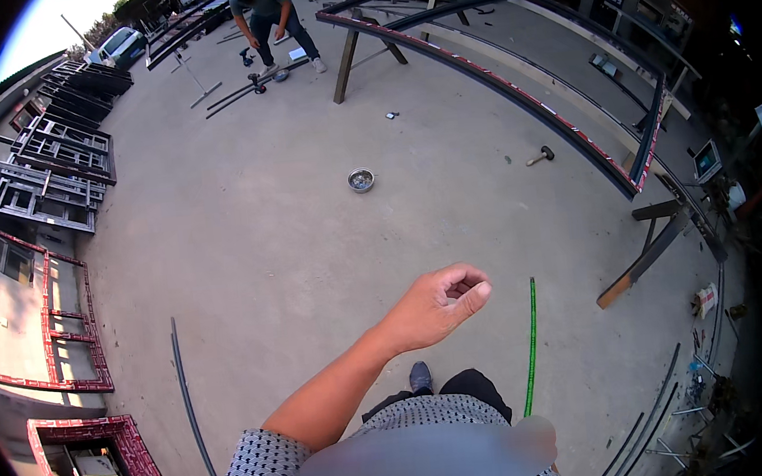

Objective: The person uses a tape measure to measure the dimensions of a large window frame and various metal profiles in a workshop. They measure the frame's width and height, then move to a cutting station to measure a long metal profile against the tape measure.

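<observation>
My left hand (441, 305) hangs in front of my body over the concrete floor, its back turned up. The fingers curl in loosely and the thumb lies close to the fingertips. Nothing shows in the gap between them. My right hand cannot be made out; a blurred patch covers part of my front. To the right of my left hand runs a long, thin green strip (532, 338), its near end meeting the edge of that patch. One dark shoe (420, 377) of mine is visible below the hand.
Ahead sit a metal bowl (361, 181) and a mallet (541, 156). A large dark frame (513, 90) rests on wooden trestles (346, 67) at right. Red-wrapped frames (101, 353) and stacked dark frames (58, 166) line the left. A person (270, 21) bends over far off.
</observation>
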A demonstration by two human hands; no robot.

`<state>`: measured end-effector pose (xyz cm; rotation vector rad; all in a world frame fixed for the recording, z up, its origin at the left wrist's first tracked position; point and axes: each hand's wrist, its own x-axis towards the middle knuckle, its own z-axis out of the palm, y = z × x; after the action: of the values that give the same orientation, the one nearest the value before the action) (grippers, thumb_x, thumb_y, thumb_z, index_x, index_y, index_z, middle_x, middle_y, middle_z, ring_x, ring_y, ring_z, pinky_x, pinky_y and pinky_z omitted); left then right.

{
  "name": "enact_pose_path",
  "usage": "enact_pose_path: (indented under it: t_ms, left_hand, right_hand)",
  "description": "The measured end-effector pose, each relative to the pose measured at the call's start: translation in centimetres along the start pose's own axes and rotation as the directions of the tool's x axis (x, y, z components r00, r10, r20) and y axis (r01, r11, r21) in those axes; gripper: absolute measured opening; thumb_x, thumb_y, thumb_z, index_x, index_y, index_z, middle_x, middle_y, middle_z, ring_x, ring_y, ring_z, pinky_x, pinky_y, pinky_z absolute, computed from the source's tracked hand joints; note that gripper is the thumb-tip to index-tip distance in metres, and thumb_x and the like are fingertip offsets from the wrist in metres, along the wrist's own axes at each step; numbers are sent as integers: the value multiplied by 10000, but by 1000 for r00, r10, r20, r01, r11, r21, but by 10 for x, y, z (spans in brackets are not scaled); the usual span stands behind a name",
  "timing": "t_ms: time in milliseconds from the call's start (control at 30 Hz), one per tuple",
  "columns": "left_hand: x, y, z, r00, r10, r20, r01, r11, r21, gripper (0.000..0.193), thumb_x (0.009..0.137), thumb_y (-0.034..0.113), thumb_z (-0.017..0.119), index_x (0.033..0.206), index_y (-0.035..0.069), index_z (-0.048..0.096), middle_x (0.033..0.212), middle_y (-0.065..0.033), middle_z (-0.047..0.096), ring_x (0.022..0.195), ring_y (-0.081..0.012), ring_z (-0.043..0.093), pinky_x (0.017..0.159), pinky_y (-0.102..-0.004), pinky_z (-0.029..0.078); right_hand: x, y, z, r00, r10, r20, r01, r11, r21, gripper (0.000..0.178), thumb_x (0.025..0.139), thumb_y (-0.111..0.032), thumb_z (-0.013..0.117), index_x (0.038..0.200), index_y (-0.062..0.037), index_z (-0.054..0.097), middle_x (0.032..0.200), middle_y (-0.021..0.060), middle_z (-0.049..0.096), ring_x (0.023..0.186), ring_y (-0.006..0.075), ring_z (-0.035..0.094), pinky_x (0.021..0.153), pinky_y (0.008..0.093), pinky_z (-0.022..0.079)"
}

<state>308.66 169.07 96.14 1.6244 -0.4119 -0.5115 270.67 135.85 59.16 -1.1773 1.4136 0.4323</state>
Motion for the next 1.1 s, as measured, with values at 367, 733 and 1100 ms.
enact_pose_path:
  t_ms: [367, 733, 1100]
  left_hand:
    - [104, 157, -118, 705, 709, 3, -709, 705, 4, 376, 917, 377, 743, 957, 6, 694, 1011, -178, 709, 889, -271, 692, 789, -368, 559]
    - [172, 199, -276, 617, 732, -288, -715, 675, 184, 494, 917, 469, 700, 968, -22, 692, 945, -160, 706, 892, -261, 678, 805, -399, 545]
    - [194, 32, -515, 721, 283, -632, -349, 937, 21, 395, 994, 371, 637, 989, -21, 689, 914, -128, 706, 913, -216, 669, 830, -352, 531]
  right_hand:
    - [87, -274, 183, 955, -225, 194, 280, 901, -330, 294, 829, -243, 667, 1052, -65, 595, 775, 59, 577, 617, 197, 571, 516, 425, 529]
    - [109, -516, 370, 935, -76, 345, 305, 668, -679, 526, 888, -336, 659, 1292, -47, 488, 1025, 114, 602, 843, 214, 606, 753, 415, 526]
    - [25, -586, 597, 937, -212, 276, 327, 809, -488, 335, 811, -256, 662, 1089, -83, 591, 860, 88, 594, 675, 225, 598, 556, 446, 574]
